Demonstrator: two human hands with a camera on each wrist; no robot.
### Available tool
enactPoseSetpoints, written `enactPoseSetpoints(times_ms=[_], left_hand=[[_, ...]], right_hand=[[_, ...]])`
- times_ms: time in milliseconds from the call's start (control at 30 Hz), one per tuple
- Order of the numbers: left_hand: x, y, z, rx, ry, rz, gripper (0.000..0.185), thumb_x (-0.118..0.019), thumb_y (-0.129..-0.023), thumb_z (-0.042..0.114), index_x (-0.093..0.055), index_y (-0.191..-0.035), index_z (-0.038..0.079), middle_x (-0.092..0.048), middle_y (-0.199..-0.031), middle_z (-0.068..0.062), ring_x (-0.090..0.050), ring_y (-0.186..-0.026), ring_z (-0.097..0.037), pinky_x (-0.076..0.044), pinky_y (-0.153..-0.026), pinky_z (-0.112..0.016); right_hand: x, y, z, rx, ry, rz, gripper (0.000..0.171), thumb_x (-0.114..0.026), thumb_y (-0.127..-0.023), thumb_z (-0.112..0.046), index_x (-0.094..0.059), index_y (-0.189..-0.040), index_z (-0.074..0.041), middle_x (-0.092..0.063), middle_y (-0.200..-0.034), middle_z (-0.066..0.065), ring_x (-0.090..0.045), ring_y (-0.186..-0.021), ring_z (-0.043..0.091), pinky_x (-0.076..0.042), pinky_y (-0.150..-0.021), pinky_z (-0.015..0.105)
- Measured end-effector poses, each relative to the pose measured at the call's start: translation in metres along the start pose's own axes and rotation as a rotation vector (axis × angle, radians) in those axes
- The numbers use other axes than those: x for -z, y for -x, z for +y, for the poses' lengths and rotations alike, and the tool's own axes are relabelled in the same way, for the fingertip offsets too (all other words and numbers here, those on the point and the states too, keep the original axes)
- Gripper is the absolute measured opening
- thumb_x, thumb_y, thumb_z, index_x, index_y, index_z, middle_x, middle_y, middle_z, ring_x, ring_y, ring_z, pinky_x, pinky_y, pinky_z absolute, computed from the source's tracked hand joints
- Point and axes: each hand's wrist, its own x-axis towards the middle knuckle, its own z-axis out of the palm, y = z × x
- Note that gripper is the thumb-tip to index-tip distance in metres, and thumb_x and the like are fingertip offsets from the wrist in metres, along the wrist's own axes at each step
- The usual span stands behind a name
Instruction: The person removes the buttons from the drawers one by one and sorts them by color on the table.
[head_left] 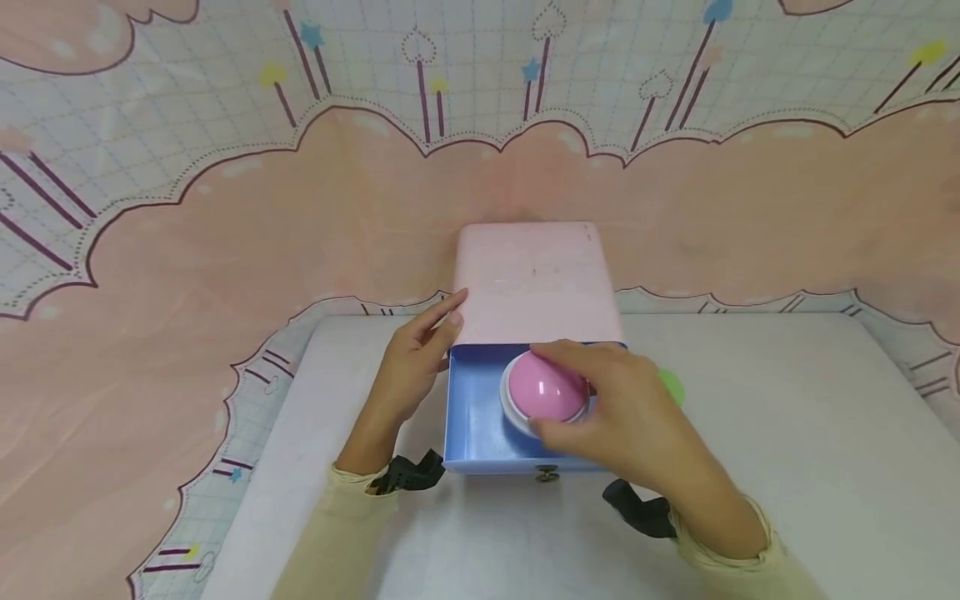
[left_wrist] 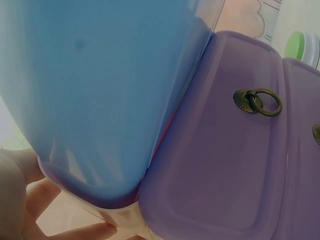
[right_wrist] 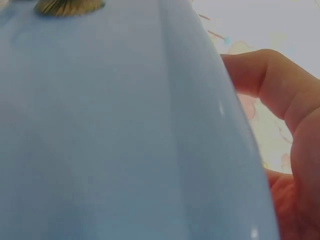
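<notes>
A small drawer cabinet with a pink top (head_left: 532,283) stands on the table, its blue top drawer (head_left: 472,404) pulled out. My right hand (head_left: 637,408) grips a round white jar with a domed pink lid (head_left: 547,387), thumb and fingers about its sides. The jar is inside the drawer's outline in the head view. In the right wrist view the blue drawer front (right_wrist: 100,130) hides the jar and part of the fingers. My left hand (head_left: 412,358) rests its extended fingers against the cabinet's left side. Below the drawer, the left wrist view shows a purple drawer front (left_wrist: 215,150).
A green-lidded jar (head_left: 672,386) stands on the white table (head_left: 787,433), right of the cabinet and partly behind my right hand. Brass ring pulls (left_wrist: 270,102) stick out from the drawer fronts. A patterned cloth (head_left: 360,217) hangs behind the table.
</notes>
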Motion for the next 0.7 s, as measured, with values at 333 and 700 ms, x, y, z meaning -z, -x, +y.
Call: enactPoseSetpoints(times_ms=[333, 700], left_hand=[[0.003, 0.0, -0.001, 0.0, 0.009, -0.006, 0.044, -0.054, -0.104, 0.048, -0.054, -0.147, 0.04, -0.044, -0.159, 0.006, -0.052, -0.14, -0.03, -0.056, -0.096, -0.058], [0.002, 0.001, 0.0, -0.004, 0.007, -0.012, 0.044, -0.054, -0.104, 0.048, -0.053, -0.148, 0.04, -0.044, -0.16, 0.006, -0.051, -0.141, -0.031, -0.055, -0.096, -0.059]], right_hand=[[0.021, 0.011, 0.021, -0.063, -0.039, 0.044, 0.065, -0.089, -0.076, -0.036, -0.066, -0.137, -0.028, -0.069, -0.13, 0.003, -0.067, -0.102, 0.022, -0.064, -0.079, 0.042], [0.041, 0.027, 0.047, -0.079, -0.024, 0.16, 0.068, -0.091, -0.075, -0.028, -0.066, -0.138, -0.028, -0.07, -0.13, 0.009, -0.071, -0.102, 0.029, -0.05, -0.078, 0.008]])
